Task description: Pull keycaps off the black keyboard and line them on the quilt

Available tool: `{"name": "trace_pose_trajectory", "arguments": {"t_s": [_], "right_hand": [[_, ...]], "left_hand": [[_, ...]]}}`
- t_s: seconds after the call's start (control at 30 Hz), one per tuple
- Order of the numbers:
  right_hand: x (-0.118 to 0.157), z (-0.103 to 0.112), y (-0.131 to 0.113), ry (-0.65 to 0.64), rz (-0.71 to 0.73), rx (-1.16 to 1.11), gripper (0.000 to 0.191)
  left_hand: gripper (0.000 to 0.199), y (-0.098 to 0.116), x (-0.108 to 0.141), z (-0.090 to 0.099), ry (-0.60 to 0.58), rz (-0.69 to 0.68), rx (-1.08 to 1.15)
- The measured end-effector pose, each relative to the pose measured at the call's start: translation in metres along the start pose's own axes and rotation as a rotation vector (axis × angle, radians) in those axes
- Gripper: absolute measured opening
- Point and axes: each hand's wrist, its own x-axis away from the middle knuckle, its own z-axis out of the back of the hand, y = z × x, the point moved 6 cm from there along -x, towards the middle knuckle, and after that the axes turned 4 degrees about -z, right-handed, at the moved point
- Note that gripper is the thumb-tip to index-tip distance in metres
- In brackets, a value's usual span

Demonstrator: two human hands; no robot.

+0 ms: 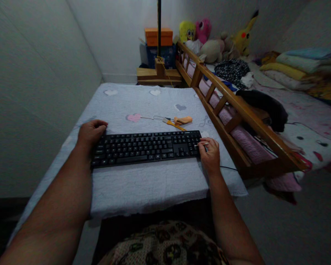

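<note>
A black full-size keyboard (143,148) lies across the cloth-covered table in front of me. My left hand (91,133) is closed at its upper left corner, fingers curled against the edge. Over the number pad at the other end, my right hand (210,151) pinches a thin pale stick that looks like a cotton swab (203,144), its tip among the keys. Behind the keyboard lie a flat brush (174,124) with a yellow-orange handle, a folded orange cloth (183,120), a looped wire tool (161,117) and another thin white stick (147,117).
A pale cloth with hearts covers the table (143,184). Along the right side runs a wooden bed rail (231,95), with bedding and plush toys behind it. A black cable (228,168) trails off right. Boxes (158,36) and a dark pole (159,22) stand at the back.
</note>
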Motion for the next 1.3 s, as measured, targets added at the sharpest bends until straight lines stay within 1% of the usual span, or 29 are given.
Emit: {"name": "trace_pose_trajectory", "arguments": {"t_s": [0.27,0.57,0.73,0.87,1.1,1.3], "right_hand": [[0.0,0.0,0.002,0.017,0.008,0.008,0.017],[0.001,-0.004,-0.004,-0.03,0.022,-0.027,0.016],[0.002,-0.005,-0.005,-0.046,0.02,-0.027,0.016],[0.002,-0.004,-0.004,-0.028,0.014,-0.016,0.016],[0.0,-0.001,0.001,0.017,-0.005,0.013,0.016],[0.0,0.002,0.004,0.061,-0.018,0.029,0.016]], "left_hand": [[0.044,-0.006,-0.001,-0.001,0.015,-0.006,0.017],[0.043,-0.005,-0.001,-0.001,0.007,-0.005,0.02],[0.044,-0.01,-0.005,-0.002,0.014,-0.025,0.005],[0.043,-0.011,-0.005,-0.002,0.022,-0.034,-0.01],[0.042,-0.002,-0.001,0.0,0.014,-0.014,-0.008],[0.043,-0.001,0.001,0.0,0.014,-0.017,0.006]]}}
